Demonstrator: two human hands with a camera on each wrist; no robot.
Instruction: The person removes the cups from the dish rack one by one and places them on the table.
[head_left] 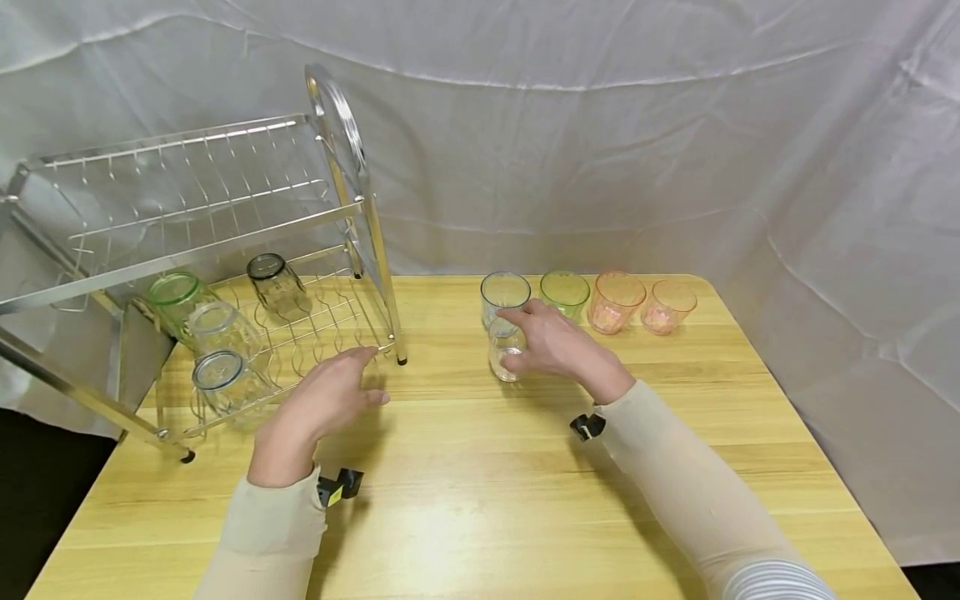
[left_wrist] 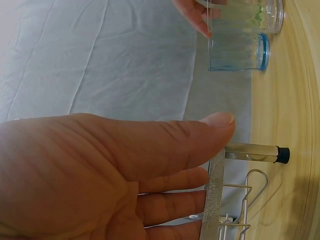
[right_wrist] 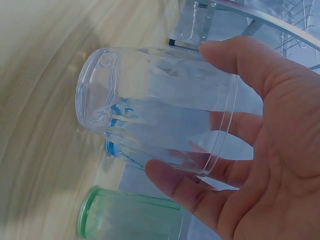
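Right hand [head_left: 558, 342] grips clear glass [right_wrist: 162, 87] near rim, likely for steadiness; left hand [head_left: 326, 396] spread, empty, by rack [head_left: 381, 267]; racked glasses [head_left: 225, 329] inverted, presumably draining.

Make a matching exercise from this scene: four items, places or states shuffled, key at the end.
Items
1. right grip
2. dark grey glass
3. pink glasses
4. left grip

Places or states
A. right of every other glass in the head view
B. near the rack, holding no glass
C. holding a clear glass
D. on the rack's lower tier

Pairs: 1-C, 2-D, 3-A, 4-B
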